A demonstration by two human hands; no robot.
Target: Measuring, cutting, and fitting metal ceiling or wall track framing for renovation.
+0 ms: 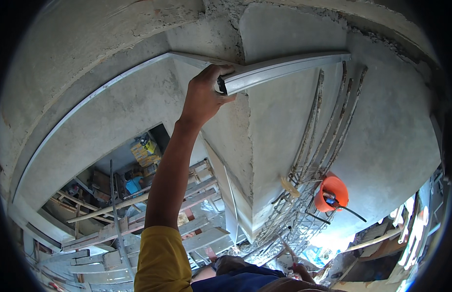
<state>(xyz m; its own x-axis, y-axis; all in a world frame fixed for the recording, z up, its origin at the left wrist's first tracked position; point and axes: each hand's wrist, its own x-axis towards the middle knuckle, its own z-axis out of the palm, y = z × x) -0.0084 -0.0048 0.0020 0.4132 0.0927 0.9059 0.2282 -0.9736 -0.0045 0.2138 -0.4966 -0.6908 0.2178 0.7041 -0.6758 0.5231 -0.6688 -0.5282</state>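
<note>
1. Left hand [204, 95]: clasped around the near end of the white metal channel [284, 71].
2. Channel: extends across the concrete wall [394, 117] near its upper edge, above the rebars [317, 95].
3. Right hand [300, 271]: partly visible low down; grasp indeterminable.

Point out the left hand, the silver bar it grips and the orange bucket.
Left hand [202, 95], head view: back of the hand.
Silver bar [287, 70], head view: middle of its long face.
Orange bucket [336, 184], head view: bare wall above the things inside it.
</note>
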